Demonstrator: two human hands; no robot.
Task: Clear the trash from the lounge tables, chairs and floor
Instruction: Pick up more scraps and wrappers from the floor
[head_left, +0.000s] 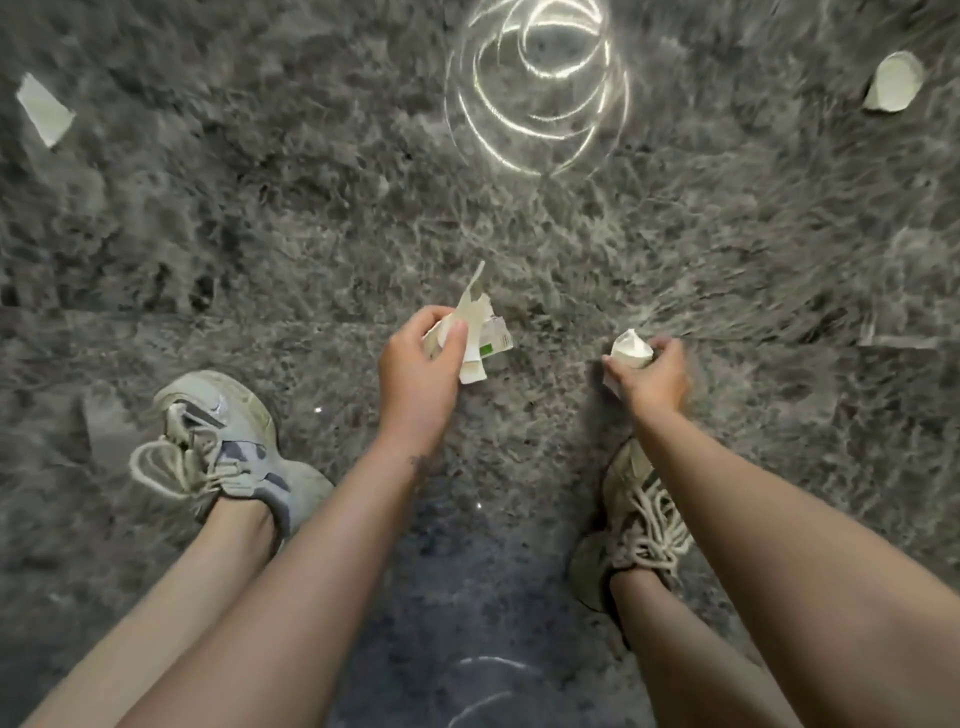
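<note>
Over the marble floor (260, 208), the left hand (421, 364) pinches torn paper scraps (475, 332), thumb pressed on top. The right hand (654, 379), apart from it, is curled round a crumpled wad (631, 351). Two more pieces lie on the floor, one far left (44, 109) and one far right (894, 83).

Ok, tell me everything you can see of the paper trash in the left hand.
The paper trash is a small bundle of torn, creased off-white scraps, paper or thin card by the look. One piece bears a green printed patch; a ragged strip sticks up, another hangs below. The left hand grips it, thumb across the front, over the grey marbled floor.
</note>
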